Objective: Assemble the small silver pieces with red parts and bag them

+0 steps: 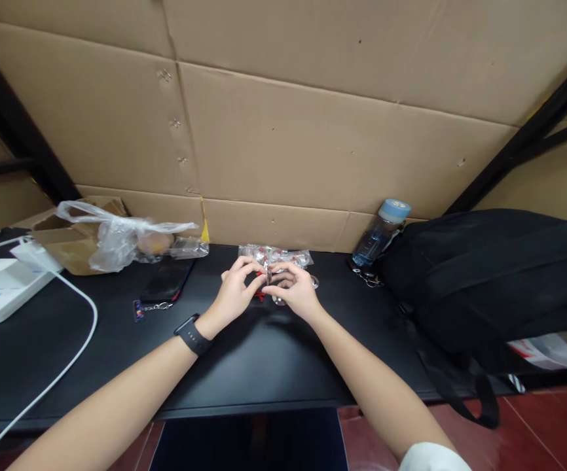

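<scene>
My left hand (237, 286), with a black watch (193, 335) on its wrist, meets my right hand (294, 290) above the middle of the black table. Between their fingertips is a small clear disc-like piece (268, 273), seen nearly edge-on. Both hands have fingers and thumb pinched on it. Red cord-like material (260, 296) shows beneath the left fingers. By the right hand lie clear round pieces (279, 301), partly covered by it. Just behind the hands, clear plastic packets (283, 256) with red bits inside rest against the cardboard wall.
Left stand a cardboard box (70, 242), a plastic bag (116, 242), a dark phone (162, 281) with a keychain and a white power strip (6, 291) with cable. Right are a water bottle (376, 235), keys (372, 280) and a black backpack (490, 281). Cardboard (288, 144) walls the back.
</scene>
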### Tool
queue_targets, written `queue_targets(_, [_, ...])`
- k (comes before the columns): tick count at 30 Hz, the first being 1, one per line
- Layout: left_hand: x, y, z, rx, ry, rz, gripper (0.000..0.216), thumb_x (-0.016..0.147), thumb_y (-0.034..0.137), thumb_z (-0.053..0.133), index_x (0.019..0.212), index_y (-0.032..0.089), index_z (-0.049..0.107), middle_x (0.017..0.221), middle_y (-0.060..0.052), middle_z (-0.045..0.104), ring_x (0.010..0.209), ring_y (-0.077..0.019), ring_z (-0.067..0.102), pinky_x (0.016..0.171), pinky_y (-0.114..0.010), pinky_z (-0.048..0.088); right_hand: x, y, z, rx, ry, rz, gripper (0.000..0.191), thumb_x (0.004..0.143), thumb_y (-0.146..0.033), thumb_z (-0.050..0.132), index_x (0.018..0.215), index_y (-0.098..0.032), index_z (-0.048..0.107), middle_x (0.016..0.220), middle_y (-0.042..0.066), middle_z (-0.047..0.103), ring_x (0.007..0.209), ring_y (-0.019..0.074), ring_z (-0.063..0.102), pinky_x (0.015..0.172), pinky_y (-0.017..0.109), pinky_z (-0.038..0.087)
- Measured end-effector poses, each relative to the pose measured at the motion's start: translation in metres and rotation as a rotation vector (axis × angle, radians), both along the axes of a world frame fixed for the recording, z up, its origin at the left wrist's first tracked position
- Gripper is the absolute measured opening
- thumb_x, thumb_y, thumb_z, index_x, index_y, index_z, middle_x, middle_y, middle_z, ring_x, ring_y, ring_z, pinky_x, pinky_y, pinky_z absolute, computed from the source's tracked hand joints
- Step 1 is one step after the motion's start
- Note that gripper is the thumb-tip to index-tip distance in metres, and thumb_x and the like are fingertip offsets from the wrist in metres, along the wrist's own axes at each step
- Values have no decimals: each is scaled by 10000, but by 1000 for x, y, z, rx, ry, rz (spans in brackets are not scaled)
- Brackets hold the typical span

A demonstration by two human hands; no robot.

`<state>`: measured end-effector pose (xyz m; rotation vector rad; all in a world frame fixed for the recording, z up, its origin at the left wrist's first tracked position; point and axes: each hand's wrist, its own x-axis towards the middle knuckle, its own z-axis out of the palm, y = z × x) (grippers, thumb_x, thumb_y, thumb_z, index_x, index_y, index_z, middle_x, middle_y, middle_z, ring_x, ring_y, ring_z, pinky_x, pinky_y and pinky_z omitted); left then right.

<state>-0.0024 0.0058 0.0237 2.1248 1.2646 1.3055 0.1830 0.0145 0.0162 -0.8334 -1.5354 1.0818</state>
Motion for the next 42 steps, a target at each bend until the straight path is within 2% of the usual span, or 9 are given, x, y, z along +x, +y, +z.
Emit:
queue_targets(8, [5, -4, -2, 31, 31, 68, 126, 957, 292, 555, 991, 239, 664, 1207, -67, 543, 1184, -231, 551, 1009, -401, 430, -1, -1, 0, 13, -1, -13, 483, 585, -388, 905, 936, -205, 627, 1196, 96, 687, 820, 186, 732, 566, 234, 556])
queue_targets(17, [9, -8, -5, 55, 55, 123, 125, 952, 287, 559, 998, 253, 670, 1197, -67, 558, 1167, -248, 534, 1014, -438, 392, -5, -4, 1, -1, 15, -29, 516, 550, -436, 910, 913, -202, 626, 1144, 96, 700, 776, 196, 733, 544, 253, 560])
queue_targets(21, [6, -9, 1, 95, 95, 168, 107, 939, 302, 594, 971, 261, 688, 1200, -65, 561, 1185, -261, 517, 1009, -451, 366, 0, -2, 5, 44, -49, 30, 480, 608, -432, 896, 968, -215, 664, 1156, 85, 695, 862, 206, 722, 602, 262, 566])
queue_targets(24, [3, -8, 4, 99, 88, 196, 111, 936, 323, 604, 969, 261, 689, 1194, -65, 565, 1185, -261, 518, 997, -441, 367, 7, 0, 12, 123, -141, 39, 296, 807, -471, 753, 960, -221, 716, 1178, 89, 676, 1053, 232, 668, 721, 296, 579])
queue_targets(27, [2, -7, 2, 102, 82, 188, 101, 929, 285, 604, 983, 251, 682, 1199, -66, 567, 1184, -257, 523, 983, -427, 375, 11, 0, 15, 167, -201, -10, 273, 923, -468, 616, 926, -220, 729, 1138, 97, 663, 1085, 233, 633, 731, 301, 572])
queue_targets(31, [3, -6, -1, 95, 104, 147, 111, 932, 312, 607, 984, 255, 686, 1193, -66, 579, 1181, -253, 524, 991, -427, 372, 10, -1, 16, 185, -273, -27, 245, 912, -442, 635, 880, -206, 693, 1122, 97, 620, 991, 205, 631, 684, 272, 555])
queue_targets(34, [4, -7, 0, 83, 108, 124, 126, 946, 334, 588, 973, 254, 682, 1159, -60, 600, 1156, -248, 536, 979, -415, 375, 8, -3, 17, 203, -318, -28, 231, 928, -412, 608, 862, -199, 667, 1144, 96, 585, 995, 192, 620, 721, 273, 552])
queue_targets(39, [6, -9, 5, 92, -71, 176, 238, 1025, 356, 414, 1074, 235, 613, 1133, -61, 617, 1115, -218, 563, 970, -387, 392, 9, -2, 17, 231, -402, -45, 178, 931, -335, 585, 847, -190, 646, 1198, 94, 546, 1030, 185, 605, 788, 292, 529])
queue_targets(42, [5, -10, 7, 123, 67, 108, 197, 974, 367, 518, 1070, 252, 646, 1164, -59, 621, 1143, -236, 541, 972, -400, 379, 13, -1, 17, 273, -485, -62, 127, 908, -280, 599, 832, -191, 648, 1218, 99, 547, 1124, 215, 572, 842, 322, 508])
